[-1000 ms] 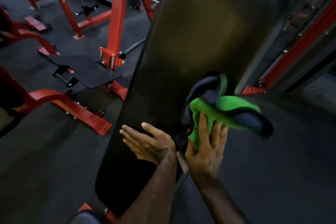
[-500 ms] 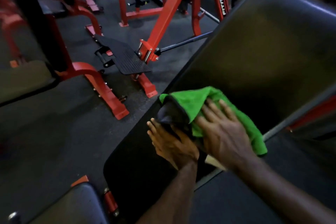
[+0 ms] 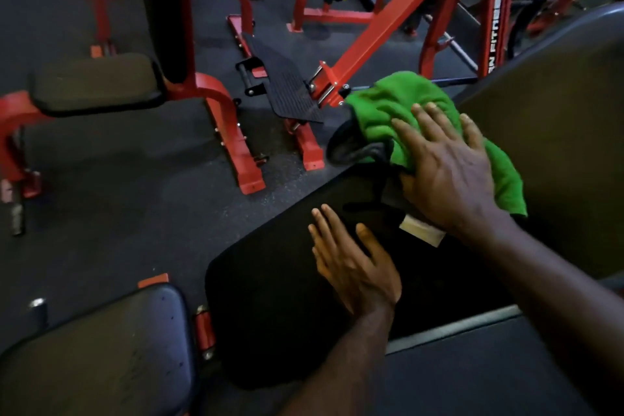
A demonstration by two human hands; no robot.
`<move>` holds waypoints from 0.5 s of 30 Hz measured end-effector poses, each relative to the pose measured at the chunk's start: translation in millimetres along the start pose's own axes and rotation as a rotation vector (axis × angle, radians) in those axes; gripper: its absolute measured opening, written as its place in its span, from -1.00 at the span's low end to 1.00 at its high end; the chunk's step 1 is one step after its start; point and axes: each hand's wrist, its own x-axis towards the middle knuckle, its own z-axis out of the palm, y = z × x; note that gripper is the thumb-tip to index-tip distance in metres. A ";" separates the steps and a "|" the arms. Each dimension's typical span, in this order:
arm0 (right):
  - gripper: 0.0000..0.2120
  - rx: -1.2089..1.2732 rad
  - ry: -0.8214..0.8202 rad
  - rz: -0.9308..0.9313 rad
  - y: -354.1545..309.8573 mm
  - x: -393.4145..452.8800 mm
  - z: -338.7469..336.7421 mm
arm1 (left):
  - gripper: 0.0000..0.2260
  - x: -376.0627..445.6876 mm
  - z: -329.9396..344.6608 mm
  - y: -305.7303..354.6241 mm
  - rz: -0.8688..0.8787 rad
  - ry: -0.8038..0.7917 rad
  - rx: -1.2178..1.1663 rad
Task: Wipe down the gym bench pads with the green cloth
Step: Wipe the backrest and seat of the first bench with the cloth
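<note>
- While the right hand [image 3: 449,172] lies flat with straight fingers on the green cloth [image 3: 398,108], it presses the cloth onto the back pad [image 3: 270,297] right of centre in the frame.
- Left hand [image 3: 354,267] rests released, fingers straight, on the same pad, lower centre.
- Seat pad [image 3: 101,355] sits lower left; red frame [image 3: 233,145] stands upper left.

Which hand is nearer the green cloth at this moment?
Right. The right hand lies flat on the green cloth, pressing it to the back pad. The left hand rests on the pad below it, apart from the cloth.
</note>
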 end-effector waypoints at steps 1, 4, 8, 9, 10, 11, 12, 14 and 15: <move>-0.28 -0.006 0.006 0.012 -7.0 0.6 1.1 | -0.40 -0.3 -1.3 0.9 0.001 -0.012 -0.005; -0.27 -0.031 -0.066 -0.201 -28.0 -22.4 14.6 | -0.37 6.3 -17.3 -18.5 0.112 -0.004 -0.052; -0.29 -0.068 -0.146 -0.372 -26.7 -27.1 20.4 | -0.37 18.3 -56.5 -99.5 0.260 -0.023 0.173; -0.30 -0.065 -0.118 -0.318 -28.2 -23.4 21.6 | -0.35 20.1 -63.8 -115.1 0.250 -0.070 0.212; -0.32 -0.054 -0.076 -0.243 -32.7 -20.4 23.1 | -0.34 21.3 -66.2 -126.3 0.249 -0.118 0.226; -0.33 -0.033 -0.034 -0.168 -39.0 -19.1 26.1 | -0.35 21.8 -65.7 -132.6 0.258 -0.144 0.216; -0.33 -0.004 -0.005 -0.112 -48.2 -19.5 30.5 | -0.36 22.3 -63.9 -136.2 0.277 -0.146 0.192; -0.30 0.038 -0.031 -0.161 -72.0 -30.2 45.8 | -0.37 22.6 -61.6 -141.0 0.289 -0.130 0.157; -0.30 0.043 -0.068 -0.271 -82.5 -39.4 55.0 | -0.38 22.4 -61.8 -143.6 0.284 -0.125 0.151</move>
